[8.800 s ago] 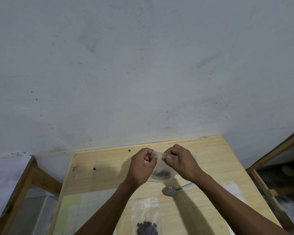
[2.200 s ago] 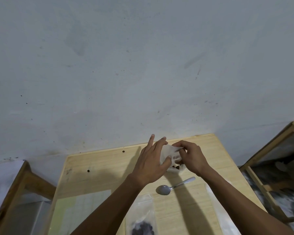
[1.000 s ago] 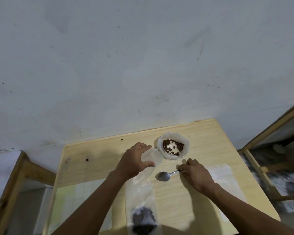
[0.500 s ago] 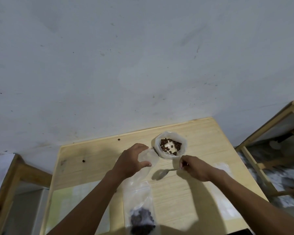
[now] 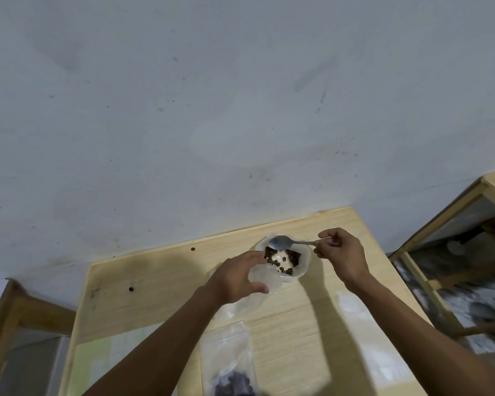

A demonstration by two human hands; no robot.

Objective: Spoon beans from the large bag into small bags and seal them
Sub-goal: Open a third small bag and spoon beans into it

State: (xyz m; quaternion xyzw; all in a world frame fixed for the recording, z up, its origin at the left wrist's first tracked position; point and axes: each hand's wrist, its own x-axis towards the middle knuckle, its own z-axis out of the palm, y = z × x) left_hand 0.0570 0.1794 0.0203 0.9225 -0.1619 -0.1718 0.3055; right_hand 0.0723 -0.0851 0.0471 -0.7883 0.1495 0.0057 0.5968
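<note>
One small filled bag [image 5: 229, 364] already sits at the near table [image 5: 166, 278] edge, while the left hand [image 5: 237, 277] holds an empty small bag [image 5: 262, 281] and the right hand [image 5: 340, 252] pinches the spoon [image 5: 280, 242] over the far large bag [image 5: 297, 265], so scooping and sealing remain.

We can read no words, numbers or signs on anything here, not even the bags.

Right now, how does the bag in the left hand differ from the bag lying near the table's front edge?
The held small bag looks empty; the lying bag has dark beans at its bottom. The held one is gripped by the left hand; the lying one rests flat, untouched. Both are clear plastic.
</note>
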